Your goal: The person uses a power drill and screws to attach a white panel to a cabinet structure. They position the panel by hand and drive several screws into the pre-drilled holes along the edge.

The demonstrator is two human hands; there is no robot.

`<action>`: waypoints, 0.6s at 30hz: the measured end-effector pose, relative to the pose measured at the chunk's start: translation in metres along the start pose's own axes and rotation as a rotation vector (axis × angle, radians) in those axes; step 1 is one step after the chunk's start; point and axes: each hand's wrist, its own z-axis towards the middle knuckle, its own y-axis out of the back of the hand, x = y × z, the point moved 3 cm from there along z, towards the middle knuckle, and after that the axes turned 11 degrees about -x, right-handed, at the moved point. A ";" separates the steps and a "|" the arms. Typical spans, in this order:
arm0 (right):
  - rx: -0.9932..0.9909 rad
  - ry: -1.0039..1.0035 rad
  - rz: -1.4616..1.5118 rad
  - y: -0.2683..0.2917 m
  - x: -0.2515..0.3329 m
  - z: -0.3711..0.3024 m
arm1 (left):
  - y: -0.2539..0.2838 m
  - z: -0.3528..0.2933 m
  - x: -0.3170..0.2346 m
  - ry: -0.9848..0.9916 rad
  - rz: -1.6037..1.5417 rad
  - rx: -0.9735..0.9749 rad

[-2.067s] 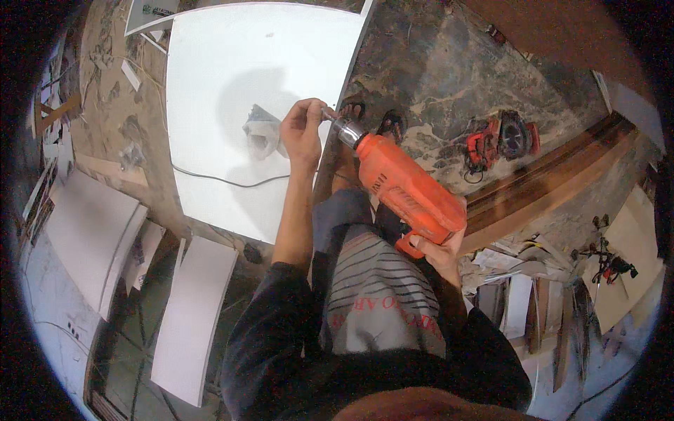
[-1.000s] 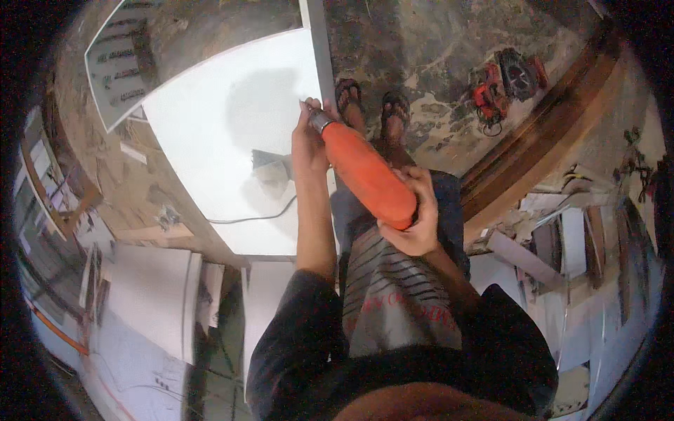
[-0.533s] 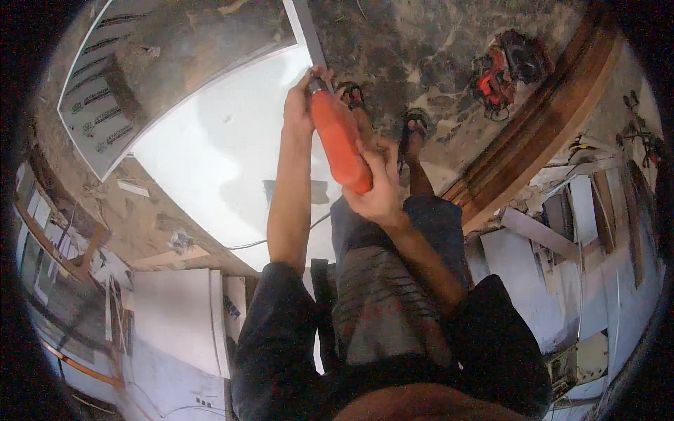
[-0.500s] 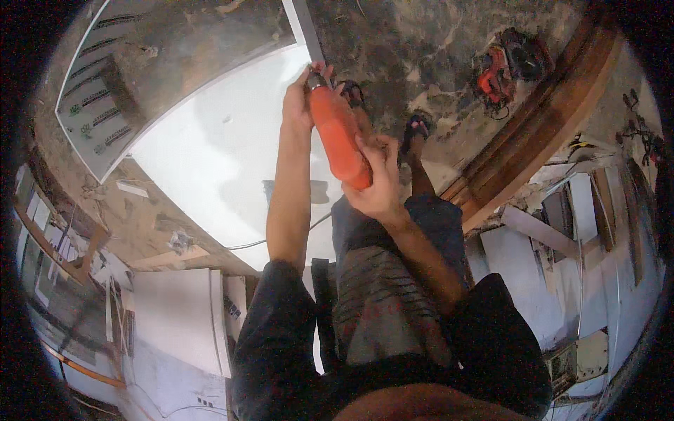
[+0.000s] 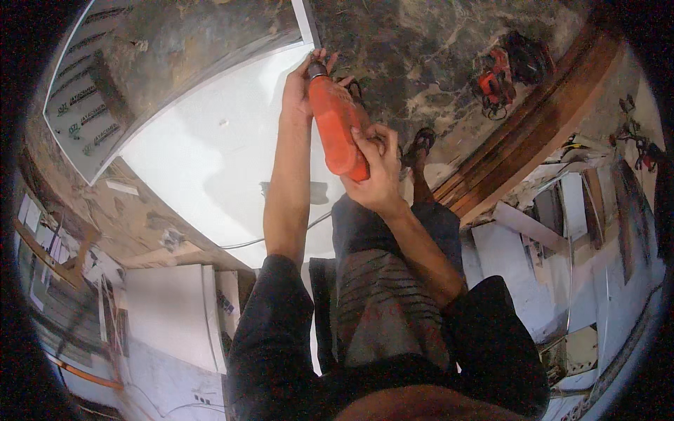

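My right hand [image 5: 379,175] is wrapped round the rear of an orange-red power drill [image 5: 337,126]. The tool slants up and to the left, over the right part of a large white panel [image 5: 189,154]. Close by its dark metal chuck [image 5: 317,69] is my left hand [image 5: 298,95], with curled fingers around the front end. What those fingers pinch, if anything, is hidden by the drill. The front end lies near the panel's upper right corner, where a pale metal frame bar [image 5: 302,21] meets it. No bit or screw can be made out.
A clear sheet with a white edge [image 5: 74,116] lies at upper left. Another red tool [image 5: 496,81] sits on the stained floor beside a long brown wooden beam [image 5: 533,119]. White boards [image 5: 168,309] stand at lower left, and offcuts [image 5: 526,231] lie at right.
The drill has rolled and shifted slightly up and left, with both hands staying on or beside it. The whole view has moved a little.
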 end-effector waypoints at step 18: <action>0.021 0.015 -0.041 -0.004 0.002 -0.012 | 0.019 0.007 0.006 0.029 0.001 0.007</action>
